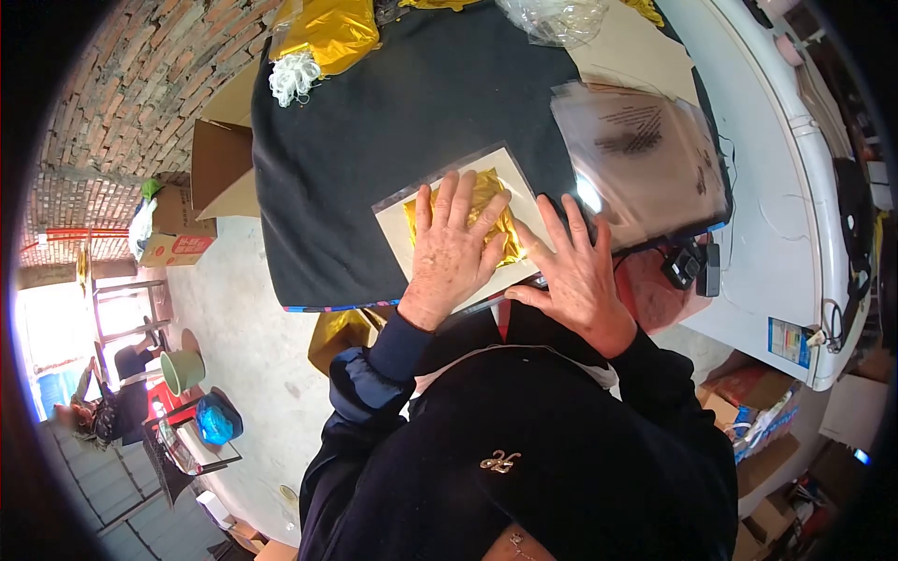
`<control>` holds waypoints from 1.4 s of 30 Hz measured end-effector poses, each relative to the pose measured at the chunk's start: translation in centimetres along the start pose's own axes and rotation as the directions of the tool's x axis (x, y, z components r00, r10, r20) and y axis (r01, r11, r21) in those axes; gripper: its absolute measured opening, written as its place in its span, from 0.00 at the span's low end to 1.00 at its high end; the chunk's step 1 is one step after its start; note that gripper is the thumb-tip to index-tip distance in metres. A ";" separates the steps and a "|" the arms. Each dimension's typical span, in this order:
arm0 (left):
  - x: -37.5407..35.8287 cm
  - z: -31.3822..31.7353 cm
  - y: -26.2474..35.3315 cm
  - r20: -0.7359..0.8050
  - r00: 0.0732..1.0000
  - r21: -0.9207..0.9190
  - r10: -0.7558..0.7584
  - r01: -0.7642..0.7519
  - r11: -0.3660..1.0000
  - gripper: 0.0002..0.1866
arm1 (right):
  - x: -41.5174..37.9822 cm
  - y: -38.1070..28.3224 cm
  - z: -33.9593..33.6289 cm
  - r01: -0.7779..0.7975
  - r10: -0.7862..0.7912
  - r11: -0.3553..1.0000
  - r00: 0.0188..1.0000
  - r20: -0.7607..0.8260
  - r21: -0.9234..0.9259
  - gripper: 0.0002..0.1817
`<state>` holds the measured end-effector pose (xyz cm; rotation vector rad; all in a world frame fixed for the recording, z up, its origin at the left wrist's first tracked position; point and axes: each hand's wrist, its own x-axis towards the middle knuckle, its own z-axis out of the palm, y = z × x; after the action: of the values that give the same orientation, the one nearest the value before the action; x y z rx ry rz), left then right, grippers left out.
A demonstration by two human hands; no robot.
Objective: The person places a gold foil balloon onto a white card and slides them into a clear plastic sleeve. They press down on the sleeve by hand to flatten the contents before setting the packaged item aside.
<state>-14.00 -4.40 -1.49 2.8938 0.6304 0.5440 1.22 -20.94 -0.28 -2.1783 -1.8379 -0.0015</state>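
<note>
A folded gold foil item (pixel 511 245) lies over a white card (pixel 516 178), both apparently inside a clear plastic bag on the black cloth (pixel 327 187). Pressed flat on top of the foil is my left hand (pixel 454 248), its fingers stretched out and covering much of it. My right hand (pixel 585 285) is spread at the right edge of the bag, fingertips near or touching that edge; exact contact is hard to tell. To its right lies a stack of clear printed plastic bags (pixel 645 178).
Gold foil pieces (pixel 341 33) and a bundle of white string (pixel 295 78) lie at the far left of the table. Crumpled clear plastic (pixel 557 19) sits at the back. Black adapters (pixel 692 266) rest at right, beside a white appliance (pixel 786 178). Another person (pixel 122 393) is at far left.
</note>
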 end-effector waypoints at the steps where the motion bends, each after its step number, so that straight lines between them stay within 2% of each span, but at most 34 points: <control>1: 0.0 0.0 0.0 0.015 1.000 -0.001 -0.005 0.005 1.000 0.30 | -0.1 0.0 -0.1 0.001 -0.001 1.000 1.000 0.002 0.000 0.51; 6: 0.0 -0.2 0.0 0.049 0.999 -0.001 -0.015 0.015 1.000 0.30 | -0.7 0.2 -0.4 0.032 -0.031 0.999 0.999 -0.028 0.014 0.48; 20: -0.1 0.2 -0.1 0.016 1.000 0.004 -0.014 0.014 1.000 0.28 | -1.4 0.4 -0.2 0.092 -0.089 0.995 0.991 -0.099 0.025 0.45; 33: 0.0 -0.5 0.1 0.021 1.000 -0.057 -0.016 0.017 0.998 0.35 | -0.2 -0.2 -0.6 0.017 -0.015 0.998 0.999 -0.040 0.057 0.47; 42: 0.0 -0.5 0.0 0.040 0.999 -0.028 -0.007 0.009 1.000 0.33 | -0.1 0.3 -0.1 0.031 -0.030 0.997 0.999 -0.016 0.073 0.44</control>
<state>-14.20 -4.35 -1.03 2.8666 0.6232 0.4886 1.51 -21.14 -0.24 -2.0953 -1.8339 0.0428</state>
